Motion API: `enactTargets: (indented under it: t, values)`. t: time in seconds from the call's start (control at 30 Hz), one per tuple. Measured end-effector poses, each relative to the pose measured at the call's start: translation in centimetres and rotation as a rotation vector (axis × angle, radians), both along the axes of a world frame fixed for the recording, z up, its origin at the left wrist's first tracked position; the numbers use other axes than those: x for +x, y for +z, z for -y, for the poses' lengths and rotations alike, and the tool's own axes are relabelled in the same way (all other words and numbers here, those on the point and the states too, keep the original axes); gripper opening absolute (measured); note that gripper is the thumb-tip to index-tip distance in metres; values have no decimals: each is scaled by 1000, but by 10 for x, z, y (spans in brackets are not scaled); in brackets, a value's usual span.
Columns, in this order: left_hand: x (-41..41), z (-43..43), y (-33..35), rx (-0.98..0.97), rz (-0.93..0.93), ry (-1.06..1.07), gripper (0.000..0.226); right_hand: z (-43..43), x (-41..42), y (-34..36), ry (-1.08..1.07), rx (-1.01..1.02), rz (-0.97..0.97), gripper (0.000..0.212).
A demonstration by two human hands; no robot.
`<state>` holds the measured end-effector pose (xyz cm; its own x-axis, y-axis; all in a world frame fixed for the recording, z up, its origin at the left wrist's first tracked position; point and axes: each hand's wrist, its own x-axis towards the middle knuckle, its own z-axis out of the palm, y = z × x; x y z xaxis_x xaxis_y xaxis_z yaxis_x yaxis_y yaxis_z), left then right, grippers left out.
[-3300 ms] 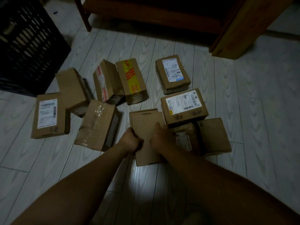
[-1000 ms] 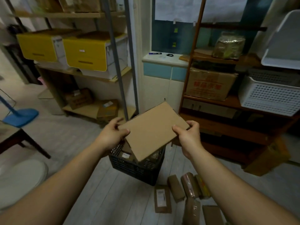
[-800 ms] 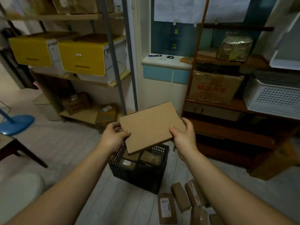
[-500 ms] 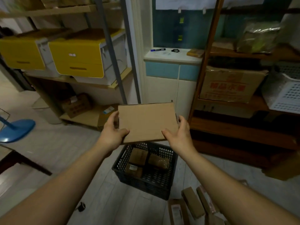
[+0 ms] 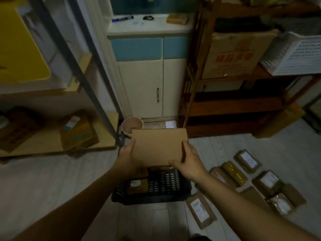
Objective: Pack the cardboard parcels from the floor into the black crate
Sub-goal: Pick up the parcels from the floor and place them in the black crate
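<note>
I hold a flat plain cardboard parcel (image 5: 159,146) level in the air, directly above the black crate (image 5: 165,186). My left hand (image 5: 127,153) grips its left edge and my right hand (image 5: 188,162) grips its right near corner. The crate stands on the pale floor and holds a few parcels (image 5: 138,184) on its left side; the held parcel and my hands hide its far part. Several more cardboard parcels (image 5: 248,160) lie on the floor to the right of the crate, one with a white label (image 5: 199,210) close to the crate's front right corner.
A metal shelf post (image 5: 97,101) and a low shelf with boxes (image 5: 78,133) stand at the left. A white cabinet (image 5: 151,87) and a small pot (image 5: 132,126) are behind the crate. A wooden rack (image 5: 234,108) with a carton and a white basket (image 5: 295,54) fills the right.
The parcel came up off the floor in both hands and has dropped lower and turned level over the crate. My view has tilted down, bringing the crate nearer.
</note>
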<state>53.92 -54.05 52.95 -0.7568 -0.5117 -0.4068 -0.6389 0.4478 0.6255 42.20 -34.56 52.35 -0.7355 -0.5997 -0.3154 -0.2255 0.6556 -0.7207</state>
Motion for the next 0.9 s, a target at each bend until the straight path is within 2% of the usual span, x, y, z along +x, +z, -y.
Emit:
enactTargets:
  t: [0.1, 0.3, 0.47, 0.57, 0.73, 0.8, 0.9]
  values:
    - [-6, 18, -57, -9, 100, -35, 110, 16, -1, -58, -11, 88, 57, 101]
    - [-23, 36, -257, 15, 119, -120, 90, 37, -20, -243, 50, 261, 77, 101]
    - [-32, 41, -419, 22, 152, -162, 85, 40, -40, -397, 110, 355, 69, 101]
    - [-40, 44, -489, -30, 211, -224, 85, 44, -50, -468, 150, 412, 53, 103]
    - [-63, 54, -556, -90, 245, -235, 79, 53, -66, -538, 229, 481, 4, 97]
    - [-67, 57, -565, -61, 229, -202, 77, 57, -72, -545, 251, 505, 1, 97]
    - [-69, 54, -562, -76, 260, -244, 85, 56, -72, -542, 257, 553, 31, 99]
